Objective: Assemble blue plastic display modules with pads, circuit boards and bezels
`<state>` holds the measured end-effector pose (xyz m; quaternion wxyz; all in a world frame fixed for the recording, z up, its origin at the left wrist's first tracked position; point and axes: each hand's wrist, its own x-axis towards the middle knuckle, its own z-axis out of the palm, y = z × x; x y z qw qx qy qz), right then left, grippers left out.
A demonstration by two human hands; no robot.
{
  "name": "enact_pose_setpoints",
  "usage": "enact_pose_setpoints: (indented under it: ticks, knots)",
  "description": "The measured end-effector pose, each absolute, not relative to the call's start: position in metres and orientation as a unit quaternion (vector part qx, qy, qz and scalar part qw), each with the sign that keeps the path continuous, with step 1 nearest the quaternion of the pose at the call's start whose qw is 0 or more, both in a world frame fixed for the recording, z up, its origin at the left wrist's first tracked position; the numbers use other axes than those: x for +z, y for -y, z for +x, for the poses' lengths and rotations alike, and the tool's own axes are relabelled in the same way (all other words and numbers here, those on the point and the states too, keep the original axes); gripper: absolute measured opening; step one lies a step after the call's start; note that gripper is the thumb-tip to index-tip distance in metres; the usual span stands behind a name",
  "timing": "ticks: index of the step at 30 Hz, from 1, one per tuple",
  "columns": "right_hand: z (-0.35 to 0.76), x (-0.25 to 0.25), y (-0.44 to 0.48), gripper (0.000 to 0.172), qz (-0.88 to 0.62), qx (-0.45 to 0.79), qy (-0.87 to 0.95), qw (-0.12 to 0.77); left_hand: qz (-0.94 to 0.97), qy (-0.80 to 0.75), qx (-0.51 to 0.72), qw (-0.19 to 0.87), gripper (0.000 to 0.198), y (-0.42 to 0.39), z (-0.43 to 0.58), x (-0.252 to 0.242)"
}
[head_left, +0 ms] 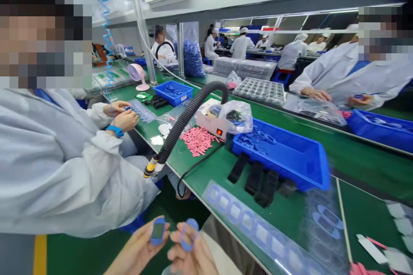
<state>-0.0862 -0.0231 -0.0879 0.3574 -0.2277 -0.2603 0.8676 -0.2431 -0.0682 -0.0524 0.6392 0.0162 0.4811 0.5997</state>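
Note:
Low at the bench's near edge, my left hand (139, 242) grips a small blue oval device casing (158, 233) with a dark rectangular window. Close on its right, my right hand (202, 254) has its fingers round a blue oval frame (192, 224), partly covered by those fingers. The two pieces are held apart. Along the bench edge to the right lies a clear plastic strip tray (248, 221) with a row of blue oval pieces in its pockets. Another clear tray (329, 219) holds a few blue oval frames.
A blue bin (309, 176) of blue frames stands behind black blocks (264, 182). Beside it are pink strips (197, 141) and a white box with a red switch (213, 124). A black flexible hose (190, 114) arches over the bench edge. A co-worker's sleeve (112, 154) is close on the left.

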Motion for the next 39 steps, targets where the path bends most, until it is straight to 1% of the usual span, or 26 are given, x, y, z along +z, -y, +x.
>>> enact_pose_setpoints:
  ticks: [1,3,4,7,8,9,13,16,20,25,27,30,33,35,37,39]
  knots:
    - [-0.109,-0.088,0.018,0.057,-0.219,0.887,0.22,0.342,0.005,-0.488,0.611,0.623,0.025,0.078,-0.26,-0.058]
    - [-0.15,-0.092,0.004,0.052,-0.218,0.902,0.187,0.321,-0.029,-0.505,0.633,0.586,0.021,0.094,-0.288,-0.069]
    - [-0.168,-0.095,-0.003,0.051,-0.219,0.907,0.176,0.315,-0.049,-0.509,0.646,0.567,0.028,0.1,-0.298,-0.074]
    - [-0.209,-0.105,-0.022,0.048,-0.216,0.916,0.152,0.302,-0.097,-0.52,0.664,0.529,0.059,0.111,-0.319,-0.084]
    - [-0.219,-0.107,-0.025,0.046,-0.214,0.919,0.148,0.297,-0.101,-0.523,0.665,0.523,0.062,0.112,-0.322,-0.086]
    - [-0.228,-0.109,-0.028,0.045,-0.211,0.921,0.146,0.292,-0.099,-0.527,0.665,0.521,0.059,0.113,-0.325,-0.088]
    - [-0.246,-0.112,-0.025,0.042,-0.205,0.93,0.148,0.266,-0.072,-0.522,0.668,0.525,0.024,0.11,-0.333,-0.084]
    - [-0.244,-0.119,-0.018,0.038,-0.216,0.93,0.157,0.251,-0.054,-0.503,0.667,0.546,0.013,0.099,-0.339,-0.073]
    - [-0.228,-0.139,-0.015,0.034,-0.24,0.919,0.171,0.261,-0.011,-0.499,0.655,0.567,0.015,0.064,-0.338,-0.064]
    - [-0.211,-0.151,-0.025,0.035,-0.259,0.898,0.178,0.307,-0.009,-0.502,0.626,0.597,0.013,0.02,-0.32,-0.073]
    - [-0.21,-0.145,-0.031,0.035,-0.26,0.893,0.182,0.318,-0.013,-0.505,0.612,0.608,0.016,0.021,-0.316,-0.075]
    - [-0.217,-0.129,-0.036,0.036,-0.256,0.893,0.188,0.32,-0.024,-0.519,0.605,0.603,0.028,0.043,-0.322,-0.074]
    - [-0.227,-0.112,-0.034,0.038,-0.249,0.903,0.197,0.29,-0.046,-0.558,0.602,0.569,0.041,0.072,-0.339,-0.07]
    - [-0.231,-0.105,-0.029,0.041,-0.252,0.91,0.203,0.258,-0.03,-0.601,0.599,0.529,0.037,0.083,-0.349,-0.068]
    - [-0.23,-0.102,-0.019,0.044,-0.271,0.911,0.203,0.235,0.01,-0.63,0.595,0.499,0.028,0.084,-0.354,-0.065]
    - [-0.222,-0.102,-0.005,0.043,-0.299,0.906,0.196,0.227,0.037,-0.633,0.591,0.499,0.02,0.074,-0.352,-0.062]
